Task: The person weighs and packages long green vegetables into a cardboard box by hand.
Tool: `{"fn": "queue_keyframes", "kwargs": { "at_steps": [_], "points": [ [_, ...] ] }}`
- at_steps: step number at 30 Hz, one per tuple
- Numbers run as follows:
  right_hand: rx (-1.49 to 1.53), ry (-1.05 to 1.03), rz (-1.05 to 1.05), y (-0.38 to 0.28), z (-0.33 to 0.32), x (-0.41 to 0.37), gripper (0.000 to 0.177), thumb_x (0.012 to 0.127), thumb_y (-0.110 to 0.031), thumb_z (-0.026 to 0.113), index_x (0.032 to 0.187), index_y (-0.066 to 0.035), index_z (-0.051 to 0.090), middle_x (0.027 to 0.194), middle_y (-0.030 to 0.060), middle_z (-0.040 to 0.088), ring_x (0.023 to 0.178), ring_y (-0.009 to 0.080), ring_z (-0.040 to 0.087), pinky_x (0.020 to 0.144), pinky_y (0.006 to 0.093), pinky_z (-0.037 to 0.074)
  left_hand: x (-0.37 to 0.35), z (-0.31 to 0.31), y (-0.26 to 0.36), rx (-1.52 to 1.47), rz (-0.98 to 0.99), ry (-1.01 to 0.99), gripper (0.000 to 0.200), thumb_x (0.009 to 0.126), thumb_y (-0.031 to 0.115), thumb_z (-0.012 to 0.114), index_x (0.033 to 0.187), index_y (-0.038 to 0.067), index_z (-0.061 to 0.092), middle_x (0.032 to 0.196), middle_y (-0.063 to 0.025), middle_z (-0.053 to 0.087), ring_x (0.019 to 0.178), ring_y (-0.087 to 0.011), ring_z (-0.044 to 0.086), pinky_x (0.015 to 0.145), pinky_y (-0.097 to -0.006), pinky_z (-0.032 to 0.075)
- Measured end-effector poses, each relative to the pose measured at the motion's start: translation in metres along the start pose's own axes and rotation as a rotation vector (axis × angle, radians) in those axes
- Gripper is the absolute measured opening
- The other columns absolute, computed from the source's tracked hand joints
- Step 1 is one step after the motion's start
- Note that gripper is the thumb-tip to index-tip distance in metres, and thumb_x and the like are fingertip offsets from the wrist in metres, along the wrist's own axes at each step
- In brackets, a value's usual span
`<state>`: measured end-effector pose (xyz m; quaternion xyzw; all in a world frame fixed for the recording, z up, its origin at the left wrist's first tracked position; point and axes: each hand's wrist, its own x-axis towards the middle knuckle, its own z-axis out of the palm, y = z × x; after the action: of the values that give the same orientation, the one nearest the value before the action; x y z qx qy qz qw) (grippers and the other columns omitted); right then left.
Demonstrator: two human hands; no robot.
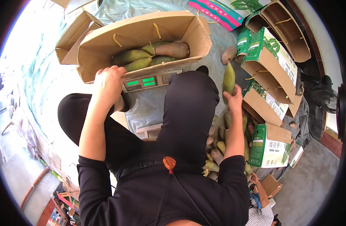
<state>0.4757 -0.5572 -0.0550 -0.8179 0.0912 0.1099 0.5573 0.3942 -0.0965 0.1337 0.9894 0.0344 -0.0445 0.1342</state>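
Observation:
A long green radish is gripped at its lower end by my right hand, its thin tip pointing up, away from me. My left hand is closed over the front rim of an open cardboard box with yellow cord handles. Several radishes lie inside that box, green ones and one brownish-pink. Beneath the box is a scale with lit green digits, partly hidden by the box and my knee.
A loose pinkish radish lies beyond my right hand. Below my right forearm is a pile of radishes. Open green-and-white cartons stand at the right, with another carton nearer. A person in a striped top is at lower right.

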Motion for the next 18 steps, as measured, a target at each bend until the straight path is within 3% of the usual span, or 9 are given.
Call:
{"fn": "queue_keyframes", "kwargs": {
  "at_steps": [4, 5, 8, 9, 15, 18],
  "points": [
    [-0.091, -0.045, -0.304, -0.151, 0.006, -0.003, 0.056, 0.067, 0.003, 0.068, 0.121, 0.004, 0.051, 0.114, 0.0117, 0.06, 0.107, 0.0195, 0.056, 0.094, 0.0322, 0.043, -0.001, -0.002, -0.001, -0.006, 0.001, 0.01, 0.013, 0.079, 0.008, 0.062, 0.09, 0.001, 0.065, 0.087, -0.0146, 0.063, 0.089, -0.0333, 0.061, 0.085, -0.0431, 0.045],
    [-0.114, -0.039, -0.445, -0.163, 0.006, 0.005, 0.058, 0.067, -0.001, 0.071, 0.122, 0.002, 0.052, 0.112, 0.0132, 0.06, 0.105, 0.0221, 0.058, 0.095, 0.0345, 0.043, -0.002, -0.003, -0.001, -0.008, 0.003, 0.015, 0.013, 0.079, 0.008, 0.061, 0.09, 0.001, 0.065, 0.087, -0.0147, 0.063, 0.089, -0.0333, 0.061, 0.084, -0.043, 0.045],
    [-0.25, -0.007, -0.526, -0.234, 0.024, 0.002, 0.06, 0.066, -0.006, 0.073, 0.122, -0.001, 0.053, 0.11, 0.0135, 0.061, 0.107, 0.0262, 0.057, 0.095, 0.0379, 0.043, -0.003, -0.004, -0.001, -0.019, -0.003, 0.009, 0.013, 0.079, 0.008, 0.061, 0.09, 0.001, 0.065, 0.087, -0.0147, 0.063, 0.089, -0.0334, 0.061, 0.083, -0.0431, 0.046],
    [-0.275, -0.081, -0.596, -0.256, 0.033, 0.002, 0.06, 0.065, -0.007, 0.074, 0.121, -0.002, 0.054, 0.11, 0.0139, 0.061, 0.108, 0.0283, 0.056, 0.095, 0.0387, 0.044, -0.003, -0.005, 0.0, -0.021, 0.0, 0.013, 0.013, 0.079, 0.008, 0.061, 0.09, 0.001, 0.065, 0.087, -0.0147, 0.063, 0.089, -0.0334, 0.061, 0.083, -0.0431, 0.046],
    [-0.469, -0.366, -0.867, -0.311, 0.117, 0.008, 0.055, 0.064, -0.018, 0.075, 0.115, -0.007, 0.059, 0.114, 0.0142, 0.061, 0.109, 0.0312, 0.053, 0.092, 0.0394, 0.044, -0.004, -0.004, 0.004, -0.023, 0.01, 0.005, 0.015, 0.08, 0.007, 0.061, 0.093, 0.001, 0.065, 0.089, -0.0152, 0.063, 0.09, -0.0339, 0.06, 0.082, -0.0433, 0.047],
    [-0.528, -0.524, -0.804, -0.311, 0.168, 0.005, 0.053, 0.067, -0.024, 0.073, 0.118, -0.013, 0.059, 0.115, 0.0088, 0.062, 0.113, 0.0307, 0.053, 0.093, 0.0418, 0.045, -0.004, -0.007, 0.006, -0.027, 0.015, -0.013, 0.016, 0.08, 0.008, 0.061, 0.095, 0.002, 0.065, 0.09, -0.0157, 0.063, 0.092, -0.0344, 0.06, 0.082, -0.0435, 0.047]
  ]
}}
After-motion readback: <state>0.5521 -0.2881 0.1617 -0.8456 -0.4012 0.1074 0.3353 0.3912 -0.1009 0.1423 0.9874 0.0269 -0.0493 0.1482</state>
